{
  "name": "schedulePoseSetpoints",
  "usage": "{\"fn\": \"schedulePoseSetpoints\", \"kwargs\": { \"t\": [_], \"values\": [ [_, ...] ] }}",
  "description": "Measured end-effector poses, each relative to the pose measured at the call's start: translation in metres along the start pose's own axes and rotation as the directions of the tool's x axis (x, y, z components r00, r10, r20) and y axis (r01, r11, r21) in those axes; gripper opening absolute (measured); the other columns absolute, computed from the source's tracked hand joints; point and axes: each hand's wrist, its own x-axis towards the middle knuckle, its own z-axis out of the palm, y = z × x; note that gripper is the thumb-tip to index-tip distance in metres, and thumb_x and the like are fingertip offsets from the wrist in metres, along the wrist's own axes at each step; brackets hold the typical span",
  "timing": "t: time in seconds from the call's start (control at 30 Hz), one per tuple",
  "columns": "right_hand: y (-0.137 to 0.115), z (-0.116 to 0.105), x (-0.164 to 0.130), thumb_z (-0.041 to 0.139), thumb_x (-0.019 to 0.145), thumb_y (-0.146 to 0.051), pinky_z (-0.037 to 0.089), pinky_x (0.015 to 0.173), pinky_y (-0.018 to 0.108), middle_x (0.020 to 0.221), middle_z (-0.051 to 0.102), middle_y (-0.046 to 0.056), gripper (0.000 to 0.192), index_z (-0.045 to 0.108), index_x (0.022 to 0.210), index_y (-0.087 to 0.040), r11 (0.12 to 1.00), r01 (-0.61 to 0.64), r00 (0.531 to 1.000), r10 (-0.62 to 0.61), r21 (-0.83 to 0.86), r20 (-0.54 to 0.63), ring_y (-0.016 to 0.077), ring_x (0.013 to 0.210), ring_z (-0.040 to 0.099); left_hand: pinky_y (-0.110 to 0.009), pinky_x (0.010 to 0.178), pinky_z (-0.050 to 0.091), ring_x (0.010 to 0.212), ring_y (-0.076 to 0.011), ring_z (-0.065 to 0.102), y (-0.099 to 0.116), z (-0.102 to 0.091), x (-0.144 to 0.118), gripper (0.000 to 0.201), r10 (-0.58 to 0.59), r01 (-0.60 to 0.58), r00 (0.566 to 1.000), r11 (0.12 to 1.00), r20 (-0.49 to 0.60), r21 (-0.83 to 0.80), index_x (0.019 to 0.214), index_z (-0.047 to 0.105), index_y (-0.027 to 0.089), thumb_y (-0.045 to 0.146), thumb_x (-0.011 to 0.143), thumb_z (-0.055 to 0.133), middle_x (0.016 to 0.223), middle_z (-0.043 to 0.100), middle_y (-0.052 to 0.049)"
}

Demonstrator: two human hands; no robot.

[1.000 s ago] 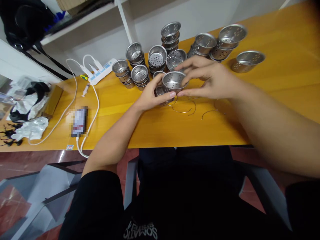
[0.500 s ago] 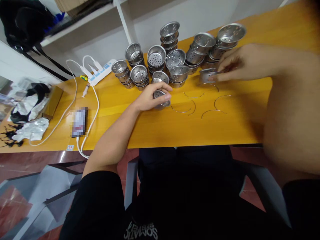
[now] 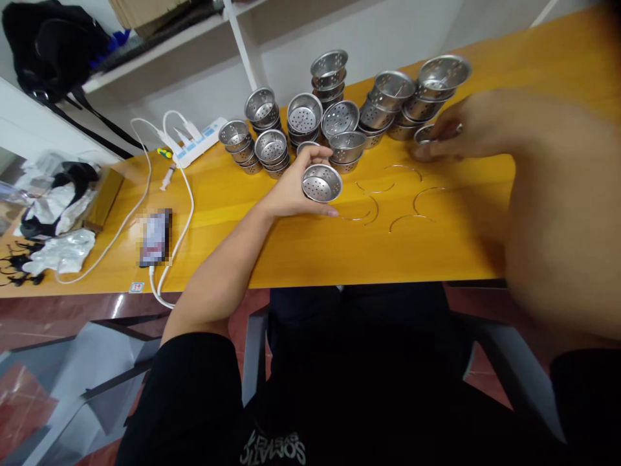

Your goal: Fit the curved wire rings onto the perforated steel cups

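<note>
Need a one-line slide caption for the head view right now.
Left hand holds a perforated steel cup over the yellow table; right hand sets another cup beside the stacks.

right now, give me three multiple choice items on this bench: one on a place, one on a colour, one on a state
1. Where do the bent wire pieces lie?
A. on the shelf
B. on the table, nearer the person than the stacked strainer cups
C. inside the cups

2. What colour is the table top?
A. yellow-orange
B. white
C. grey

3. How is the strainer cup in the left hand held?
A. upside down
B. flat on the table
C. tilted, mouth toward the camera

Answers: 1 B, the wires rest on bare wood on the near side of the stacks. 2 A, the wood is yellow-orange. 3 C, its holed inside shows.
</note>
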Motion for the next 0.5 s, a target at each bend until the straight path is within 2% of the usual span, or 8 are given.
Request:
{"fn": "schedulePoseSetpoints", "kwargs": {
  "t": [0.07,0.13,0.2,0.27,0.33,0.4,0.5],
  "values": [
    [-0.020,-0.004,-0.010,0.104,0.104,-0.022,0.054,0.088,0.043,0.106,0.086,0.008,0.014,0.091,0.110,-0.023,0.993,-0.064,0.998,0.063,-0.101,-0.009,0.0228,0.091,0.071,-0.064,0.134,0.068,0.164,-0.0443,0.074,0.001,0.003,0.000,0.131,-0.026,0.026,1.000,1.000,0.006,-0.011,0.181,0.044,0.033,0.077,0.081,0.114,0.165,0.063,-0.016],
    [-0.040,-0.003,-0.017,0.096,0.107,-0.014,0.052,0.088,0.040,0.112,0.088,0.008,0.012,0.090,0.115,-0.021,0.983,-0.032,0.999,0.037,-0.181,0.022,0.0186,0.090,0.070,-0.066,0.138,0.066,0.165,-0.0447,0.073,0.000,0.004,0.000,0.127,-0.044,0.044,0.999,0.999,-0.003,-0.021,0.181,0.044,0.034,0.073,0.083,0.114,0.168,0.062,-0.015],
    [-0.055,0.004,-0.019,0.088,0.112,-0.014,0.050,0.087,0.040,0.107,0.088,0.011,0.006,0.089,0.107,-0.017,0.957,-0.007,0.985,0.056,-0.291,0.162,0.0176,0.088,0.070,-0.066,0.140,0.065,0.164,-0.0445,0.073,-0.001,0.004,0.000,0.123,-0.040,0.040,0.999,0.999,-0.023,-0.019,0.179,0.046,0.034,0.073,0.083,0.112,0.169,0.061,-0.014],
    [-0.065,0.011,-0.017,0.082,0.116,-0.019,0.047,0.085,0.041,0.103,0.087,0.016,0.019,0.087,0.099,-0.013,0.920,-0.009,0.956,0.123,-0.392,0.266,0.0198,0.091,0.073,-0.066,0.141,0.064,0.165,-0.0443,0.072,-0.003,0.003,-0.001,0.120,-0.034,0.034,0.999,0.999,-0.032,-0.003,0.178,0.047,0.034,0.073,0.085,0.111,0.170,0.061,-0.014],
    [-0.072,0.015,-0.015,0.078,0.118,-0.019,0.045,0.085,0.041,0.101,0.085,0.020,0.027,0.086,0.094,-0.009,0.901,-0.005,0.948,0.143,-0.434,0.285,0.0214,0.094,0.075,-0.065,0.141,0.064,0.166,-0.0446,0.072,-0.004,0.002,-0.001,0.119,-0.024,0.025,0.999,1.000,-0.032,0.017,0.179,0.047,0.033,0.074,0.086,0.110,0.172,0.061,-0.016],
    [-0.075,0.016,-0.015,0.077,0.116,-0.016,0.045,0.084,0.040,0.094,0.083,0.019,0.029,0.085,0.090,-0.008,0.896,-0.012,0.947,0.152,-0.443,0.282,0.0204,0.089,0.072,-0.064,0.139,0.064,0.166,-0.0453,0.072,-0.003,0.001,-0.001,0.122,-0.012,0.013,1.000,1.000,-0.027,0.027,0.181,0.045,0.032,0.075,0.087,0.109,0.172,0.063,-0.019],
    [-0.073,0.012,-0.016,0.071,0.116,-0.009,0.046,0.083,0.039,0.083,0.079,0.015,0.035,0.084,0.084,-0.008,0.924,-0.025,0.927,0.165,-0.382,0.337,0.0177,0.078,0.067,-0.064,0.136,0.065,0.159,-0.0448,0.076,0.002,0.000,0.000,0.125,-0.023,0.023,0.999,1.000,-0.028,0.006,0.182,0.044,0.030,0.076,0.086,0.109,0.164,0.069,-0.020]
  ]
}}
